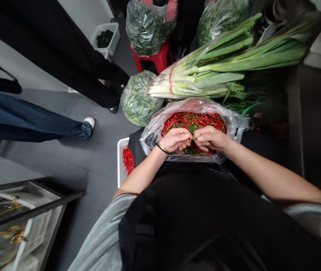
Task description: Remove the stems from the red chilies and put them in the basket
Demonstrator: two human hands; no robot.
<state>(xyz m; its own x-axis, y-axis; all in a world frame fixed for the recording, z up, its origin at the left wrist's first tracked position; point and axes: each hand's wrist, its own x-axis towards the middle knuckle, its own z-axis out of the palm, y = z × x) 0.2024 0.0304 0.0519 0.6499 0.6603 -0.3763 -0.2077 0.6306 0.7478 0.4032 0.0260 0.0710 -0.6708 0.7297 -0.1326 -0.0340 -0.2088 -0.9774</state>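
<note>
A clear plastic bag (pixel 153 131) full of small red chillies (pixel 194 120) with green stems rests on my lap. Both my hands meet over its near edge. My left hand (pixel 175 140), with a thin gold bangle at the wrist, has its fingers curled. My right hand (pixel 210 137) is closed in a pinch. Between the two hands runs a thin green chilli stem (pixel 192 139), gripped by both. A white slotted basket (pixel 120 158) holding more red chillies stands on the floor by my left knee.
A bundle of long green leeks (pixel 219 67) lies behind the bag. Bags of greens (pixel 138 99) sit on the floor and on a red stool (pixel 156 58). Other people's legs (pixel 50 120) stand at the left. A metal shelf (pixel 22 210) is at the lower left.
</note>
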